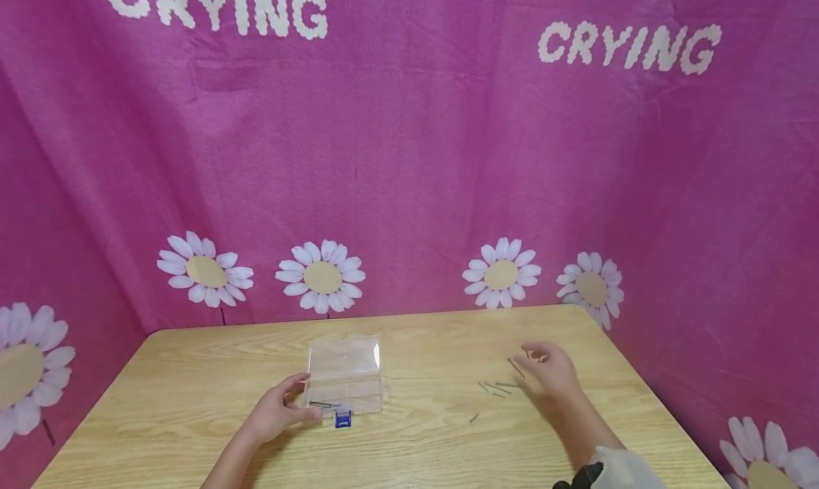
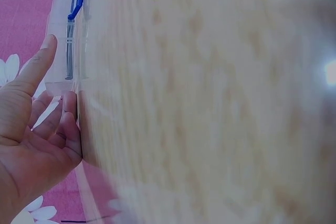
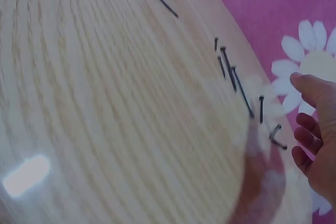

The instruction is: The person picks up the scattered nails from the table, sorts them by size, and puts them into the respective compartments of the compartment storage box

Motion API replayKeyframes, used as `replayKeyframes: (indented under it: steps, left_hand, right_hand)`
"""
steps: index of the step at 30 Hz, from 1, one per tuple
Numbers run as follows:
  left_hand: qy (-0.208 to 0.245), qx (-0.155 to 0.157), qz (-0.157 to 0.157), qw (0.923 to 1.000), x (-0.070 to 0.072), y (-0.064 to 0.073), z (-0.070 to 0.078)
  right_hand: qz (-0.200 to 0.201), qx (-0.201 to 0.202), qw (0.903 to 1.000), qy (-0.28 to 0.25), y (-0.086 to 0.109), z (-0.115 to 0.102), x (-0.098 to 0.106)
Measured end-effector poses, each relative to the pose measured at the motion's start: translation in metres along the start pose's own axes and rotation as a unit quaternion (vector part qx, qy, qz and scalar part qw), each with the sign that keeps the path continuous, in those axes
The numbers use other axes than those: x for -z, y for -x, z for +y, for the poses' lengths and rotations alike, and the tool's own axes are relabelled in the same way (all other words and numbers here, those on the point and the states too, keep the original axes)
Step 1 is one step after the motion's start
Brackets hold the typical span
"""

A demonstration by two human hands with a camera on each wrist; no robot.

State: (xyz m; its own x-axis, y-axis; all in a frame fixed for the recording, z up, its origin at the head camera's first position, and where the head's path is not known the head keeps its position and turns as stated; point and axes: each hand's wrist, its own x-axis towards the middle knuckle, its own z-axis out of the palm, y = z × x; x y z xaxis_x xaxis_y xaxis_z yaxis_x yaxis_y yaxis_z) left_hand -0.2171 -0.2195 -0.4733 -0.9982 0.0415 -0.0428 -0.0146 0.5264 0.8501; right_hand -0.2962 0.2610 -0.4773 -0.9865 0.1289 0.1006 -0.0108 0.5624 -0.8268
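A clear plastic box (image 1: 345, 357) with its lid raised stands on the table. Its blue latch (image 1: 343, 419) faces the front edge. Inside, at the front left, lie dark nails (image 1: 325, 405). My left hand (image 1: 276, 411) holds the box at its front left corner, thumb along the front and fingers at the left side. Over on the right, my right hand (image 1: 552, 367) hovers above loose nails (image 3: 242, 92), fingers loosely bent. The right wrist view shows nothing in its grasp. One nail (image 1: 473, 418) lies apart, nearer the front.
The wooden table (image 1: 422, 446) has light grain. Behind and beside it hangs a pink curtain (image 1: 409, 155) with white daisies and lettering. A pale sleeve (image 1: 623, 469) and a black strap (image 1: 579, 476) are on my right forearm.
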Motion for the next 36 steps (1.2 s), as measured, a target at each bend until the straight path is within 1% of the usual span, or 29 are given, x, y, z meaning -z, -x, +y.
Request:
replayKeyframes:
  steps: [4, 9, 13, 20, 29, 36]
  left_hand:
    - [-0.002, -0.002, 0.001, 1.0, 0.001, 0.0, 0.001]
    - [0.004, 0.002, 0.001, 1.0, 0.001, 0.001, 0.001]
    - [0.012, 0.004, -0.001, 0.9999, 0.001, 0.001, 0.0]
    - [0.02, 0.007, -0.005, 0.9998, 0.0, 0.001, 0.002]
    - [0.011, 0.013, -0.001, 0.9999, -0.001, 0.001, 0.002]
    - [0.019, 0.009, 0.0, 0.9998, -0.001, 0.002, 0.002]
  right_hand:
    - [0.013, 0.012, 0.9993, 0.032, 0.003, 0.007, 0.005]
    - [0.02, 0.024, 0.9985, 0.044, 0.006, 0.015, 0.008]
    - [0.032, 0.032, 0.9977, 0.05, 0.007, 0.019, 0.008]
    - [0.055, 0.04, 0.9931, 0.095, 0.007, 0.022, 0.003]
    - [0.046, 0.034, 0.989, 0.136, 0.007, 0.026, -0.001]
    - [0.045, 0.029, 0.9882, 0.144, 0.005, 0.027, -0.001]
